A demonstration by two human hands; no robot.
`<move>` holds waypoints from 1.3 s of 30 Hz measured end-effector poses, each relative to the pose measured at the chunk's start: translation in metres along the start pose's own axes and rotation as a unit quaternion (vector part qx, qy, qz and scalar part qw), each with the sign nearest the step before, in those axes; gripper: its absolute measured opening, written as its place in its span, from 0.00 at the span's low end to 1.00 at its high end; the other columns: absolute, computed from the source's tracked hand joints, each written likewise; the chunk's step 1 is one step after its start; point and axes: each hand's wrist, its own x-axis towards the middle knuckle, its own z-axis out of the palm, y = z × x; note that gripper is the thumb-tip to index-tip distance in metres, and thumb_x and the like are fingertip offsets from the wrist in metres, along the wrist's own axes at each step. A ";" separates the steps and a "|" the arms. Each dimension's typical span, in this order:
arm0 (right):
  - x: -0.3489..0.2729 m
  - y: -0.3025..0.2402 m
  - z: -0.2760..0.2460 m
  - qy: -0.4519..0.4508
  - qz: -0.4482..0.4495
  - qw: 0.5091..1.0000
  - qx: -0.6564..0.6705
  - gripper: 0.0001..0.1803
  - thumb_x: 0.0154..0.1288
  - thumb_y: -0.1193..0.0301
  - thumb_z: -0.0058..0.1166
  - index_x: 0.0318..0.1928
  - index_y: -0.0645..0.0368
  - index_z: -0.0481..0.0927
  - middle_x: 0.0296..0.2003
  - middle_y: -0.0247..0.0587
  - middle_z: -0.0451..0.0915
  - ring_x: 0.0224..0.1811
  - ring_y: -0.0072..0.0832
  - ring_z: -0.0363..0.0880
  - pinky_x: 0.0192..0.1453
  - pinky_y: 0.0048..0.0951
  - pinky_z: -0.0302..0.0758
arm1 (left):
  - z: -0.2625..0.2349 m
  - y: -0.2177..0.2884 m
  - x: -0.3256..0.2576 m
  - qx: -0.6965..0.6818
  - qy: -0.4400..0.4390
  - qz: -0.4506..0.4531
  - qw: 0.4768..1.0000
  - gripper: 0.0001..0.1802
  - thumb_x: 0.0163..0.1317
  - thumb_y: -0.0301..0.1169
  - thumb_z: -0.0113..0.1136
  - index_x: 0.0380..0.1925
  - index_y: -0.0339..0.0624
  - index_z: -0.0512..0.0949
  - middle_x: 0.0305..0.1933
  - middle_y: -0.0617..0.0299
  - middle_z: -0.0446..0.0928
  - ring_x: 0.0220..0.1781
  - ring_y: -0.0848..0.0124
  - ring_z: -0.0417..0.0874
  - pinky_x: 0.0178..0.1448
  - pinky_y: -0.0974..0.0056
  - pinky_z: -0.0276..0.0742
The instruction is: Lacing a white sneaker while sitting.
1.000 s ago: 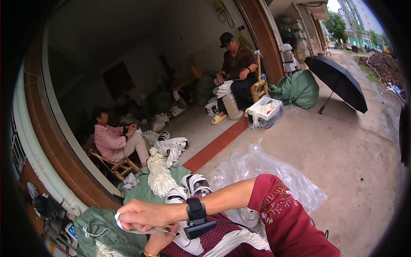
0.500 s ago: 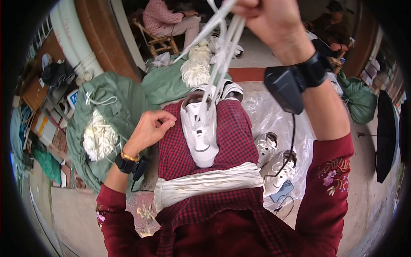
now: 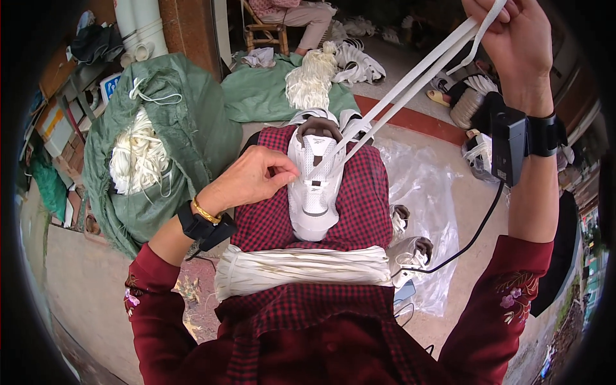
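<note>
A white sneaker (image 3: 314, 215) lies across my lap on a red-and-black checkered apron (image 3: 369, 192), its toe toward me. White shoelaces (image 3: 410, 83) run taut from its eyelets up to the far right, where my right hand (image 3: 513, 42) grips them. At the sneaker's left side is my left hand (image 3: 253, 176), thumb and forefinger pinched by the eyelets; whatever is between those fingertips is too small to make out. Across my lap, on the near side of the shoe, rests a bundle of white laces (image 3: 301, 268). Part of another white shoe shows behind the sneaker.
A green sack (image 3: 192, 96) of white laces stands at left; more laces (image 3: 311, 80) lie on green cloth ahead. At right, a sneaker (image 3: 410, 253) and another shoe sit by clear plastic sheeting (image 3: 430, 186). A person sits on a bamboo chair (image 3: 266, 32) beyond. A black cable hangs from my right wrist.
My right hand has swung rightward, so the laces now slant to the right instead of rising steeply. My left hand has moved right, up to the sneaker's side.
</note>
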 end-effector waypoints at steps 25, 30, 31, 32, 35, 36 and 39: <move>-0.187 0.101 -0.172 0.106 0.399 0.832 -0.371 0.21 0.75 0.57 0.46 0.52 0.62 0.81 0.39 0.43 0.84 0.45 0.34 0.83 0.49 0.32 0.78 | -0.053 -0.094 -0.053 -0.566 0.219 -0.146 0.781 0.08 0.75 0.33 0.45 0.37 0.46 0.72 0.29 0.66 0.74 0.29 0.72 0.75 0.37 0.65 0.74; -0.223 0.147 -0.093 -0.032 0.270 0.825 -0.496 0.25 0.59 0.77 0.61 0.59 0.58 0.77 0.53 0.51 0.78 0.57 0.45 0.78 0.62 0.44 0.74 | -0.047 -0.104 -0.072 0.159 0.265 -0.255 0.916 0.33 0.60 0.21 0.55 0.68 0.35 0.65 0.53 0.43 0.79 0.50 0.55 0.83 0.53 0.59 0.80; -0.217 0.150 -0.062 -0.053 0.223 0.855 -0.465 0.24 0.57 0.77 0.61 0.57 0.58 0.77 0.53 0.49 0.78 0.57 0.46 0.77 0.62 0.43 0.74 | -0.036 -0.098 -0.065 0.435 0.366 -0.053 0.821 0.30 0.54 0.18 0.58 0.60 0.33 0.71 0.53 0.42 0.76 0.51 0.50 0.80 0.55 0.56 0.78; -0.211 0.151 -0.040 -0.104 0.153 0.858 -0.479 0.24 0.56 0.78 0.62 0.55 0.57 0.78 0.53 0.48 0.76 0.58 0.45 0.75 0.62 0.43 0.73 | -0.025 -0.076 -0.055 0.436 0.361 -0.054 0.822 0.30 0.54 0.18 0.58 0.60 0.33 0.71 0.53 0.42 0.76 0.51 0.50 0.80 0.55 0.56 0.78; -0.202 0.158 0.008 -0.168 0.108 0.868 -0.455 0.19 0.52 0.76 0.67 0.47 0.58 0.81 0.53 0.45 0.73 0.58 0.45 0.70 0.63 0.42 0.70 | 0.002 -0.015 -0.028 0.185 0.222 0.058 0.955 0.19 0.53 0.19 0.61 0.47 0.37 0.76 0.48 0.49 0.76 0.51 0.50 0.78 0.60 0.53 0.74; -0.203 0.162 0.013 -0.184 0.117 0.864 -0.453 0.18 0.52 0.75 0.68 0.45 0.59 0.81 0.53 0.45 0.72 0.57 0.45 0.69 0.64 0.42 0.69 | 0.013 -0.012 -0.022 0.204 0.192 0.115 0.953 0.17 0.53 0.18 0.63 0.44 0.38 0.76 0.48 0.51 0.76 0.50 0.52 0.78 0.61 0.54 0.73; -0.210 0.173 0.019 -0.208 0.099 0.840 -0.491 0.16 0.52 0.70 0.70 0.41 0.60 0.81 0.52 0.45 0.71 0.58 0.46 0.67 0.63 0.43 0.69 | 0.038 -0.009 -0.008 0.199 0.172 0.149 0.953 0.15 0.54 0.19 0.63 0.42 0.38 0.76 0.44 0.51 0.76 0.48 0.52 0.79 0.55 0.54 0.76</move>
